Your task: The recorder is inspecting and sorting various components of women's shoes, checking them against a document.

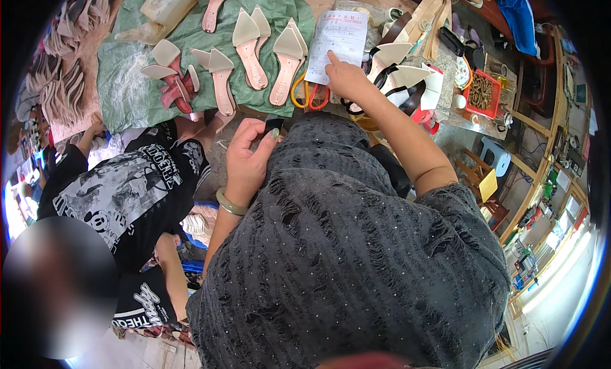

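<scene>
My right hand [349,77] reaches over the bench, its index finger stretched out onto a white printed sheet [340,35] with handwriting; the other fingers are curled and hold nothing visible. In front of my body, my left hand [248,154] is closed on a small black flat piece [274,123] between thumb and fingers; what the piece is I cannot make out. Below the sheet lie scissors [298,92] with yellow and red handles, their blades hidden. To the left, pale pointed shoe parts on pink insoles [287,60] lie on a green cloth [153,89].
On my left a co-worker in a black printed shirt [121,184] is at the same bench. Stacked shoe pieces [62,92] fill the far left. A cloudy plastic container [167,5] lies at the back. To the right are more shoes [407,76] and a red tray [482,95].
</scene>
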Motion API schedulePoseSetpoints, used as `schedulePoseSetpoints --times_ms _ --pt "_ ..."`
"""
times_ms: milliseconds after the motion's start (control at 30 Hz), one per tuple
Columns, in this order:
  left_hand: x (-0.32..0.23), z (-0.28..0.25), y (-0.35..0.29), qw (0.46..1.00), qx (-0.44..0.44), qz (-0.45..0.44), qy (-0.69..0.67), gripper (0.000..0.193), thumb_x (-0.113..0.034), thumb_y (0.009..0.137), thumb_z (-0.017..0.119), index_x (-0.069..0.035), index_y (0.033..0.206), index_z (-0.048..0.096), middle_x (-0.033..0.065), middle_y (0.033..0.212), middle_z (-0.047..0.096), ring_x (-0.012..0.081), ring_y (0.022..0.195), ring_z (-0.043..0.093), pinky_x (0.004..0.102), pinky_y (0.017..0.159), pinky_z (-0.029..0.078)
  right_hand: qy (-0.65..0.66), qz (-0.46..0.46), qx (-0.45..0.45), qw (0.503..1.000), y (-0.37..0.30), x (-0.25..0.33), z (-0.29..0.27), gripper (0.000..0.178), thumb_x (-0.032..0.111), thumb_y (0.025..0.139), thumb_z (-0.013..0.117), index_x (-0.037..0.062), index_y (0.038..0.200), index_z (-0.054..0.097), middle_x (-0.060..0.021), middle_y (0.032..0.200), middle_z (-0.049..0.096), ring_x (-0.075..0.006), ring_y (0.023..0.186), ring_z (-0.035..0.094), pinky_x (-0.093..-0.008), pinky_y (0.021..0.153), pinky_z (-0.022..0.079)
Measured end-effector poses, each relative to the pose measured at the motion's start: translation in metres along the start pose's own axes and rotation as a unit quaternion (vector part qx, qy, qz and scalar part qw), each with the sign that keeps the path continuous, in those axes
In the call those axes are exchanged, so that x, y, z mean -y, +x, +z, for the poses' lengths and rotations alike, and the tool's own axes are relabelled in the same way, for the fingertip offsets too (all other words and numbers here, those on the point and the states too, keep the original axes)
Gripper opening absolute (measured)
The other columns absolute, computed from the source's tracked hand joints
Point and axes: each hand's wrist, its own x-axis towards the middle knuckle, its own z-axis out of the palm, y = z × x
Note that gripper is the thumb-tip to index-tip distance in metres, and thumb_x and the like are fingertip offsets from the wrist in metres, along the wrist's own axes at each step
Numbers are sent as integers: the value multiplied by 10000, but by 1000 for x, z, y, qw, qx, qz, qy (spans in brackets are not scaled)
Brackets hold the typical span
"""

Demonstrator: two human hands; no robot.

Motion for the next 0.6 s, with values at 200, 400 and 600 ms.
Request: schedulePoseSetpoints --times_ms 200,400,600 --pt "1 0 -1 1000 0 3 1 40 -11 823 573 27 819 585 43 836 528 114 771 511 216 716 398 4 1 -1 1000 0 1 -1 237 114 753 533 -23 937 593 -265 1312 409 -339 886 614 -432 764 504" --pt "4 0 -2 1000 -7 -1 -16 40 -10 822 574 29 820 585 45 833 526 115 764 510 217 710 400 16 -14 -10 1000 -2 2 -3 258 119 729 579 -22 944 590 -269 1326 395 -342 893 612 -424 769 503" --pt "11 0 -6 1000 -11 -1 -15 53 -9 822 576 40 841 584 45 831 520 116 753 506 216 695 402 20 -16 -2 1000 -7 5 -5 288 129 720 617 -28 961 587 -269 1325 399 -346 912 608 -424 783 498"
